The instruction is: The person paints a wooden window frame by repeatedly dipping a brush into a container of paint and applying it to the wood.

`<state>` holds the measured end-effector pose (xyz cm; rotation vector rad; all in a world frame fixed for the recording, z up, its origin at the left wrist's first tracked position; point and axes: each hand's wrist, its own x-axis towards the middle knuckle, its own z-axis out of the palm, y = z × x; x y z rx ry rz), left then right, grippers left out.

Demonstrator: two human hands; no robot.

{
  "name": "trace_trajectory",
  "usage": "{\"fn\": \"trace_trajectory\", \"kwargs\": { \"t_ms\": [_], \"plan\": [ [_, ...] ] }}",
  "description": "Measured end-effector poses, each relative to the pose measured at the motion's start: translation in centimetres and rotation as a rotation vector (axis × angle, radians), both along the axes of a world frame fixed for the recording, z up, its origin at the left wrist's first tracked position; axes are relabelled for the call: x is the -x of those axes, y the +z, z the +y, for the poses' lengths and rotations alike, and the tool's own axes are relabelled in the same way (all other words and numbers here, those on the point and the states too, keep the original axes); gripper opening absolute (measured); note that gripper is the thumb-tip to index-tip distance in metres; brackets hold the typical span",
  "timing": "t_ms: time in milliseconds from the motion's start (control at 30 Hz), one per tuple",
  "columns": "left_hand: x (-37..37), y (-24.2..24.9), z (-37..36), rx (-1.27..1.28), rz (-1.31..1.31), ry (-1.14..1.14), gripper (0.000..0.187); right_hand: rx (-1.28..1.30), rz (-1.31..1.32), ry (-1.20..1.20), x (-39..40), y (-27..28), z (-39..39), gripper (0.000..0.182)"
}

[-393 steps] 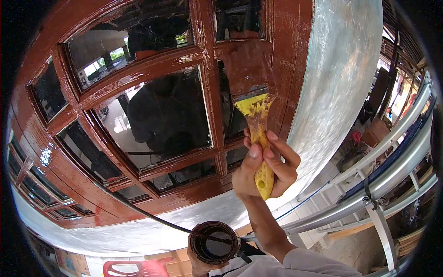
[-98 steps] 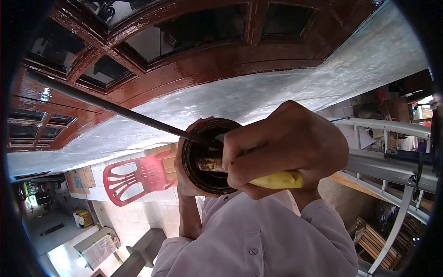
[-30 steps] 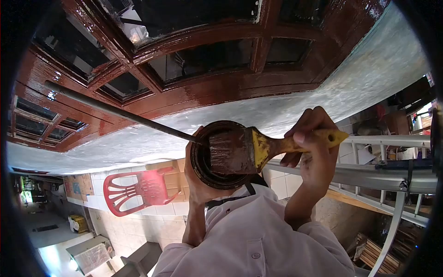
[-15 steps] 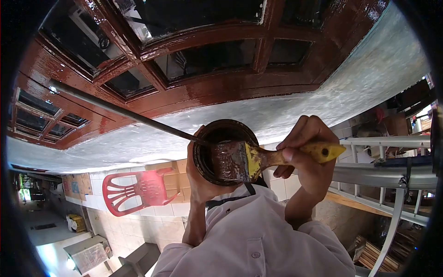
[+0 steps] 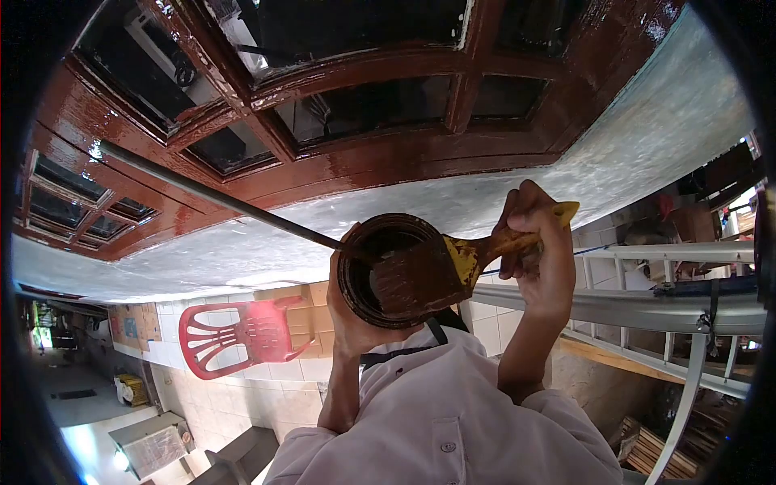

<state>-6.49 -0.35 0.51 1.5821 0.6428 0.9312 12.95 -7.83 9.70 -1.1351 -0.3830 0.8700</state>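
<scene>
A round can of brown paint (image 5: 353,301) is in the middle of the view, with my left hand (image 5: 347,323) wrapped round its left and lower side. A long thin stick (image 5: 218,196) leans out of the can toward the upper left. My right hand (image 5: 540,242) grips the handle of a wide paintbrush (image 5: 420,277) with a yellow and brown handle. The brush's bristles, coated in brown, lie over the can's opening and its right rim.
Glossy brown window frames (image 5: 347,166) with dark panes stand above a grey wall (image 5: 485,194). A red plastic chair (image 5: 263,331) is at the lower left. Aluminium ladders (image 5: 647,307) stretch along the right, with stacked wood (image 5: 659,453) below.
My right hand has moved slightly up and left. The brush has tilted, its handle end now higher, and its bristles turned flatter over the can's rim.
</scene>
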Motion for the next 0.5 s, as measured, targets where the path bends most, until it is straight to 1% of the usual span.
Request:
{"fn": "trace_trajectory", "kwargs": {
  "t_ms": [133,233,333,433,500],
  "plan": [
    [-0.1,-0.6,0.2,0.000,-0.035,-0.012,0.109,-0.012,0.050,-0.045,-0.3,-0.4,0.6,0.010],
    [0.1,-0.9,0.2,-0.036,-0.004,-0.008,0.109,-0.067,0.116,0.042,-1.1,-1.1,0.8,0.011],
    [0.2,-1.5,-0.1,-0.006,-0.005,0.017,0.109,0.017,0.241,-0.127,-0.2,-0.3,1.4,0.010],
    [0.1,-1.2,-0.1,-0.034,-0.029,0.067,0.103,0.009,0.359,-0.149,-0.5,-0.6,1.5,0.008],
    [-0.2,-1.1,0.1,-0.049,-0.036,0.092,0.101,-0.130,0.427,-0.018,-1.8,-2.4,1.0,0.006]
  ]
}}
